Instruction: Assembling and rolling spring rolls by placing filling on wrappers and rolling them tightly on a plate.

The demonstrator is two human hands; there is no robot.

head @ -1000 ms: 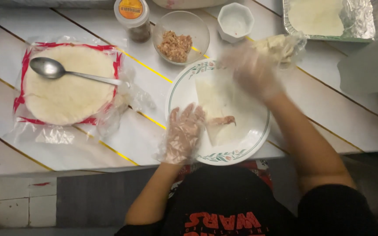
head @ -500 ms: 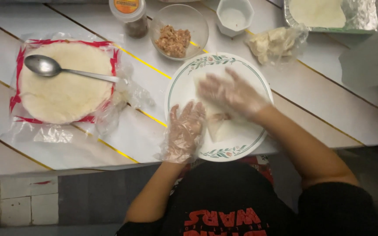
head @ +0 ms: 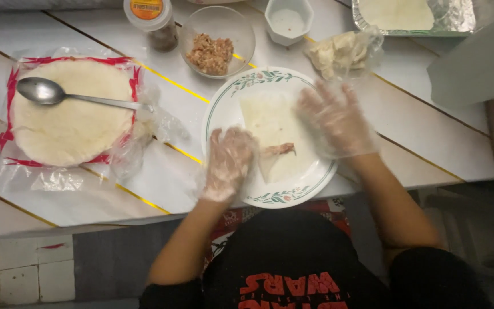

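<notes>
A white plate with a green floral rim (head: 228,94) sits at the table's near edge. On it lies a folded pale tortilla (head: 273,123) with a bit of shredded meat filling (head: 278,150) showing at its edge. My left hand (head: 228,163), in a clear plastic glove, rests on the tortilla's left side beside the filling. My right hand (head: 337,121), also gloved, lies with fingers spread over the tortilla's right edge and the plate.
A stack of tortillas in an opened red-edged bag (head: 70,111) lies left with a metal spoon (head: 47,91) on top. Behind the plate: a glass bowl of meat (head: 212,54), a spice jar (head: 152,20), a small white cup (head: 287,20), a bag of cheese pieces (head: 338,51), a foil tray (head: 413,14).
My right hand came back from the cheese bag at the far right and settled on the tortilla's right side. My left hand stayed on the tortilla's left side.
</notes>
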